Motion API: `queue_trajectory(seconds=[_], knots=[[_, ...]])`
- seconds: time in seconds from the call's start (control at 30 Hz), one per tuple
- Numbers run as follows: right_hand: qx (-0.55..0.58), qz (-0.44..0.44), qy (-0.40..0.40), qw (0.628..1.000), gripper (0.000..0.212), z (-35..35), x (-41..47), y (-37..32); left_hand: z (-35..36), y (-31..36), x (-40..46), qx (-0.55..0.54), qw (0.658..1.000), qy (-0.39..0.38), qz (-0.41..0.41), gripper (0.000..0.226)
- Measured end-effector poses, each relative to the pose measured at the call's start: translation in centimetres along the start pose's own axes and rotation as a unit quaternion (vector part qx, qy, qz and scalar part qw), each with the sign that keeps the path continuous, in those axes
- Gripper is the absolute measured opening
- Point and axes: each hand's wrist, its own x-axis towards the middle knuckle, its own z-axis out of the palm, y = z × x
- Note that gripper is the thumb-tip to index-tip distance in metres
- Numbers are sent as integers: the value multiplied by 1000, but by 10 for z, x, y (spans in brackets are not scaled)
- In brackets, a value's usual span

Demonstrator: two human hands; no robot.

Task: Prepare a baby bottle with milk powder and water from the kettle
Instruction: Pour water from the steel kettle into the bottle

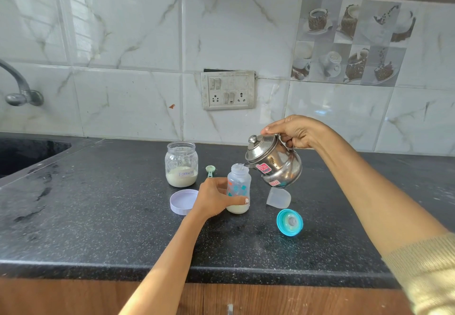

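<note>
Mid-bench, the left hand (213,197) grips the baby bottle (238,186); the right hand (294,131) grips the tilted kettle (274,161), spout at the bottle's mouth.

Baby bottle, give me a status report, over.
Left hand grips the baby bottle, upright on the counter. Right hand tilts the kettle, spout at the bottle's mouth. Powder at the bottom. Nothing in the way.

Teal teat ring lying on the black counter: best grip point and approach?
Pinch the teal plastic teat ring across its outer rim, coming from above, probably with the right hand. It lies tilted on the black counter, open side facing the camera with the teat inside, so the rim is the only firm, exposed edge.
</note>
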Motion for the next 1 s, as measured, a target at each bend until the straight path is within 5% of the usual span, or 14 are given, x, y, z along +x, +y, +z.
queue_trajectory(seconds=[1.0], knots=[[-27, 6, -4, 1000, 18, 0, 0, -6, 0, -1, 1, -1, 1000, 0, -5, 54]])
